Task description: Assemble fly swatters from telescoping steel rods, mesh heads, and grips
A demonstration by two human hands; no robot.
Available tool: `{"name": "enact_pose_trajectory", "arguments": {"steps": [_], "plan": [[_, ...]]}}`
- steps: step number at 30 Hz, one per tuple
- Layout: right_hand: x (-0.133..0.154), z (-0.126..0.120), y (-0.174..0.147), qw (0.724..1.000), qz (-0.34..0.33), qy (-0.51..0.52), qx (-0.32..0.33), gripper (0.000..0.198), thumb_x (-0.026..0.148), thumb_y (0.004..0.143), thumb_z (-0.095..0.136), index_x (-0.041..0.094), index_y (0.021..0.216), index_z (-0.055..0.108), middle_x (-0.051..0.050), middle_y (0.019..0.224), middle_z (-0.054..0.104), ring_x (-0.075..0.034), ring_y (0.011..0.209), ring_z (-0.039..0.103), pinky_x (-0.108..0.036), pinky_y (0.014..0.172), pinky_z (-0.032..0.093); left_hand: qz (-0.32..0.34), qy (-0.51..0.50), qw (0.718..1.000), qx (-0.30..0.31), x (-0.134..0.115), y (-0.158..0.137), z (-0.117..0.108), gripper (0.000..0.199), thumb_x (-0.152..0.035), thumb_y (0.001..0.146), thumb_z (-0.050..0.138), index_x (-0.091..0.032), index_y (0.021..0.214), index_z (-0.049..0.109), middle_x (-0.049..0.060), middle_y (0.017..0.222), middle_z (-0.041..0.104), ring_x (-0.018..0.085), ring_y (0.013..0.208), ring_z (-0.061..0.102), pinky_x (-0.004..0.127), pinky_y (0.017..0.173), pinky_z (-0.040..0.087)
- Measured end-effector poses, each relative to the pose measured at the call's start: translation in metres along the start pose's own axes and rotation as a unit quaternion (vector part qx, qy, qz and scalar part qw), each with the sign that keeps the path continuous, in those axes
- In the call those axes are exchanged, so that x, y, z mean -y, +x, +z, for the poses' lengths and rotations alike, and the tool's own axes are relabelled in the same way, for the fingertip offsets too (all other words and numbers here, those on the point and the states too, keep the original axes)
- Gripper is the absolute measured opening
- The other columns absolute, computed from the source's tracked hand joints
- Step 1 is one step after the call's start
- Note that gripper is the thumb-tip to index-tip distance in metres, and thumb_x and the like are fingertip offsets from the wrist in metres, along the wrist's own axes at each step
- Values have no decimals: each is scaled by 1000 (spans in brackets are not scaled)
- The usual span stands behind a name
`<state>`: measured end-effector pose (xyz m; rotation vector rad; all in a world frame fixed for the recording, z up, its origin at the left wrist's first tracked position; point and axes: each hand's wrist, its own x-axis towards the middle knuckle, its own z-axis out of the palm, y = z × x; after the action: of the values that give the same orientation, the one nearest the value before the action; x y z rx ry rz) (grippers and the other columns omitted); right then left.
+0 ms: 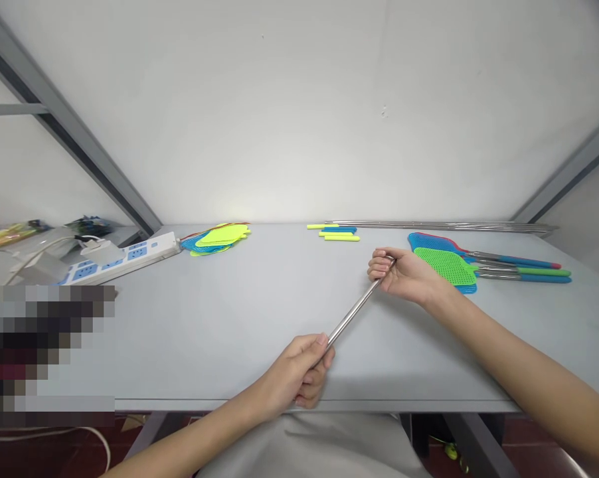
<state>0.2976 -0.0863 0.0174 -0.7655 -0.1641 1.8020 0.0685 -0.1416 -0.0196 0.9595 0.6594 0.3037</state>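
Observation:
A shiny metal rod slants between my two hands above the grey table. My left hand wraps round its lower end, close to the table's front edge. Fingers curled, my right hand grips the upper end. Just right of that hand lie assembled fly swatters, a green one on top of blue ones, their handles pointing right. Behind the hands rest several yellow and blue handle sleeves. The rod's lower tip is hidden in my left palm.
Loose yellow and blue swatter heads are piled at the back left. A bundle of thin metal rods lies along the white wall. On the left, a white power strip has plugs and cables. Grey frame posts flank the table.

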Motion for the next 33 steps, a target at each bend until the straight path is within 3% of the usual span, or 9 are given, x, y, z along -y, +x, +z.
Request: {"name": "enact_pose_trajectory", "arguments": {"steps": [6, 33], "plan": [[15, 1, -5, 997, -68, 31, -25, 17, 5, 67, 38, 18, 59, 29, 5, 46, 23, -6, 38, 25, -18, 35, 28, 1, 9, 1000, 1, 0, -2, -1, 34, -45, 81, 29, -17, 63, 35, -9, 44, 18, 2, 33, 14, 16, 32, 13], [29, -7, -7, 994, -104, 42, -9, 20, 3, 66, 37, 17, 57, 27, 7, 45, 18, -5, 35, 16, -18, 31, 19, -2, 27, 1000, -3, 3, -1, -2, 35, -49, 79, 29, -17, 64, 35, -10, 44, 18, 2, 33, 13, 16, 31, 11]]}}
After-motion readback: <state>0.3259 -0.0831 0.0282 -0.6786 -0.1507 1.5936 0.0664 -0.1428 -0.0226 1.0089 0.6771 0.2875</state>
